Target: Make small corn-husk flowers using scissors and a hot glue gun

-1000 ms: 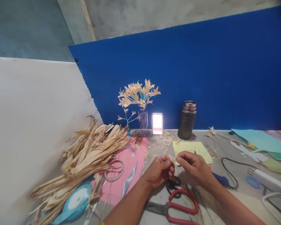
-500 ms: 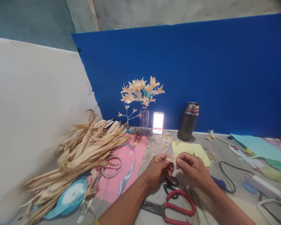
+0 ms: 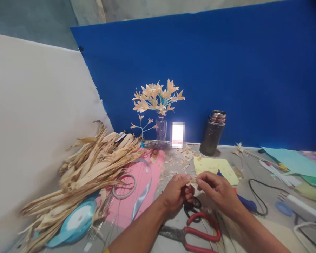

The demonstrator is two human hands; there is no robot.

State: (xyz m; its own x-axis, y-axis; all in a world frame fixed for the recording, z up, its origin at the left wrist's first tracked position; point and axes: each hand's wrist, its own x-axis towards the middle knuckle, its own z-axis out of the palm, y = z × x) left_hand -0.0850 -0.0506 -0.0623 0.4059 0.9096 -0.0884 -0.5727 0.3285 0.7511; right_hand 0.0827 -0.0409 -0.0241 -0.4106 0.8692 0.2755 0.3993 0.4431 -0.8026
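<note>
Over the middle of the bench [image 3: 176, 219], the left hand [image 3: 176, 192] pinches a small pale husk piece [image 3: 192, 182] in its fingers, and the right hand [image 3: 218, 189] has its fingers bent close together at the other side, but I can't tell if they grip it too. Both arms reach in from the near side, with red scissors [image 3: 185, 234] low between them, a yellow sheet [image 3: 213, 166] just past the right hand and a pink sheet [image 3: 122, 211] to the left. Behind the dark bottle [image 3: 212, 137], a blue board [image 3: 200, 70] stands at the back edge, with room above the hands.
</note>
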